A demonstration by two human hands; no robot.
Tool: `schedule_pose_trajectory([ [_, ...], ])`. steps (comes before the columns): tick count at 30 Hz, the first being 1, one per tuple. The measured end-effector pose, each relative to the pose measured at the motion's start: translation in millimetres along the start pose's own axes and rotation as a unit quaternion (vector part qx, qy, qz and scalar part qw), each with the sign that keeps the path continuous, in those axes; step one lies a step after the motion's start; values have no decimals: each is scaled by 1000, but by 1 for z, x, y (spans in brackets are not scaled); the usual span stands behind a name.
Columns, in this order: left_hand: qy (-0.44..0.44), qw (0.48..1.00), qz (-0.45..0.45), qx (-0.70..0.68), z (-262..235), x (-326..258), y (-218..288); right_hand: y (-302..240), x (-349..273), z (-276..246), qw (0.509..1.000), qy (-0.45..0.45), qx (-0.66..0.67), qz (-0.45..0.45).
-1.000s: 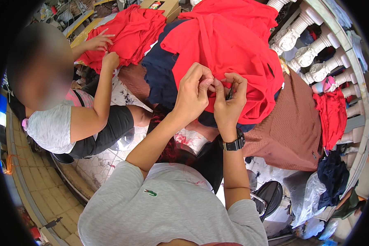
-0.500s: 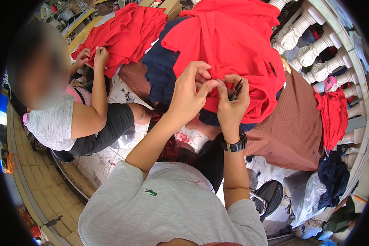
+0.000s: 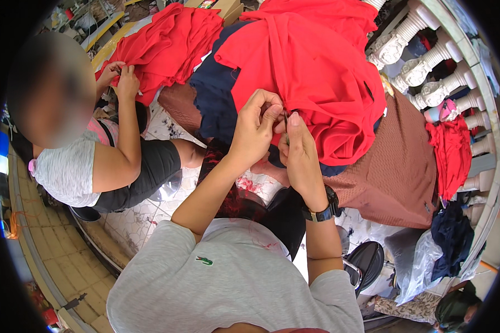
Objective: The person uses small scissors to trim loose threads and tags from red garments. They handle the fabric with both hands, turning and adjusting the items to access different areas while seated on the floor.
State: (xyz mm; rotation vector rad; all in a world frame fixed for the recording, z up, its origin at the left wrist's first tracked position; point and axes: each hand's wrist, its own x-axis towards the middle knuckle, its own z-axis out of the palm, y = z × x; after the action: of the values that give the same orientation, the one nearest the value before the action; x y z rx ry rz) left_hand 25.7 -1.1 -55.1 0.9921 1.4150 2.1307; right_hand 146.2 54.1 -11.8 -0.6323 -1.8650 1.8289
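Note:
A heap of red fabric pieces lies in front of me, with dark navy fabric under it. My left hand is closed, pinching an edge of the red fabric between thumb and fingertips. Close against it on the right, my right hand is closed around small dark thread snips. Only the slim tip of the snips shows, at the pinched edge; the rest is hidden in my fingers.
Brown textured cloth drapes below the heap. At left a seated co-worker handles another red fabric pile. White balusters line the right, with red cloth hanging there. A black stool stands at lower right.
My right hand has turned and lowered, bringing the snips from inside the palm to the fabric edge. My left hand has tightened its pinch. The co-worker's hands have shifted, and another person shows at lower right.

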Motion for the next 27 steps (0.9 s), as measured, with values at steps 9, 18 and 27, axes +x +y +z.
schedule_pose_trajectory([
  [9,8,1000,8,12,-5,0,-1,9,16,-7,999,-8,-14,47],
  [18,-16,998,44,32,-4,-1,3,12,31,-8,992,-8,100,75],
  [27,-272,915,-39,296,-50,-26,81,-8,6,-36,978,-25,208,16],
])
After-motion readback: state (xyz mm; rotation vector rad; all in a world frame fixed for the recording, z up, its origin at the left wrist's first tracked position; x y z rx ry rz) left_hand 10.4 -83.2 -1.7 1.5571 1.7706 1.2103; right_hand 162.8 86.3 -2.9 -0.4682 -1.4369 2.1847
